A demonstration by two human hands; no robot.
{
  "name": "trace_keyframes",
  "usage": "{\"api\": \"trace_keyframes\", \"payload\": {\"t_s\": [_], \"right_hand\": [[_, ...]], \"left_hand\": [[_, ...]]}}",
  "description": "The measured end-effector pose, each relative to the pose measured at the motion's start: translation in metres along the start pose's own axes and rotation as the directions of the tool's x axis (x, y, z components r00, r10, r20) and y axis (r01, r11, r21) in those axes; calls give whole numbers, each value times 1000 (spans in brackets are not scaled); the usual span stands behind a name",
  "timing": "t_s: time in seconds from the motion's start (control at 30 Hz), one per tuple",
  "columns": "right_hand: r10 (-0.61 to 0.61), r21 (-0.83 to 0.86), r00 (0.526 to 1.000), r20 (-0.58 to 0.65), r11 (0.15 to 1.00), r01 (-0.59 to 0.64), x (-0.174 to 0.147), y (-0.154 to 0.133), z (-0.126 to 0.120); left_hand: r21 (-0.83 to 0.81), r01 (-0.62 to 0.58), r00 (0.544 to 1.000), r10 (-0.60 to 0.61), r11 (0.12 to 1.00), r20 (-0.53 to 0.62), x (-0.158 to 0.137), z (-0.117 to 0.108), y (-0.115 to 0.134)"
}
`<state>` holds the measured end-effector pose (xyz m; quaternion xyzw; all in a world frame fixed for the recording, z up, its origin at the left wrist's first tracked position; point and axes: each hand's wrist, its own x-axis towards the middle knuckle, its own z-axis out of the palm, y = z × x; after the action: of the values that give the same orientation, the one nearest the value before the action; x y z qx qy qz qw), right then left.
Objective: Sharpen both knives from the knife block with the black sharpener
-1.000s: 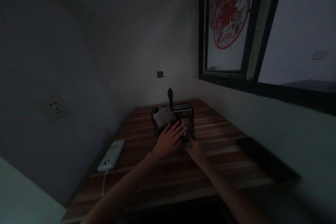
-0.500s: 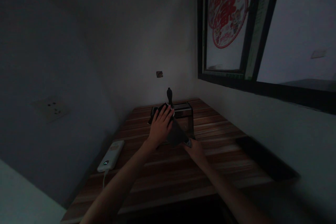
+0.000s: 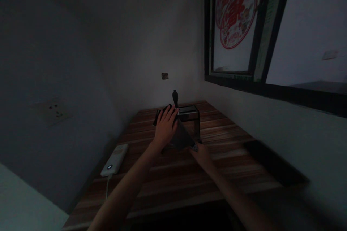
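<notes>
A cleaver with a broad dark blade [image 3: 182, 135] slants across the middle of the view. My right hand [image 3: 201, 152] is closed around its handle at the lower right. My left hand [image 3: 166, 124] lies on the far part of the blade, fingers stretched and close together, pressing a black cloth [image 3: 158, 118] against it. The cloth's corners stick out past the fingers; its exact shape is hard to make out in the dim light. Just behind stands a dark-framed rack [image 3: 191, 113] with a black knife handle [image 3: 175, 98] rising from it. My hands hide part of the rack.
The wood-grain table [image 3: 141, 195] meets walls at the left, back and right. A white power bank [image 3: 115, 158] with a cable lies on the left side. On the right edge rests a long black object [image 3: 275, 162]. A dark-framed window [image 3: 235, 77] is above it.
My left hand and the cloth have shifted very slightly up along the blade. My right hand and the cleaver are almost unmoved.
</notes>
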<state>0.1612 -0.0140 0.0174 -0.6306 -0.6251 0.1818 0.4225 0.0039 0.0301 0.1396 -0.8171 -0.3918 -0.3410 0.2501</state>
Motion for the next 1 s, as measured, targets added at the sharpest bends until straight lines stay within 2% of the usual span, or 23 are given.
{"api": "trace_keyframes", "payload": {"t_s": [0.27,0.43,0.57,0.8,1.0], "right_hand": [[-14,28,1000,-1,1000,14,0,2,1],[-16,33,1000,-15,999,17,1,4,3],[-28,44,1000,-7,999,28,1,4,4],[-33,34,999,-7,999,33,1,1,2],[-22,29,1000,6,999,22,1,6,4]], "left_hand": [[12,-5,1000,5,1000,7,0,-1,-2],[10,-20,1000,19,1000,24,-8,3,1],[15,-51,996,49,999,79,-20,7,9],[0,-202,962,198,979,186,-45,15,27],[-27,-315,926,314,949,212,-68,24,45]]}}
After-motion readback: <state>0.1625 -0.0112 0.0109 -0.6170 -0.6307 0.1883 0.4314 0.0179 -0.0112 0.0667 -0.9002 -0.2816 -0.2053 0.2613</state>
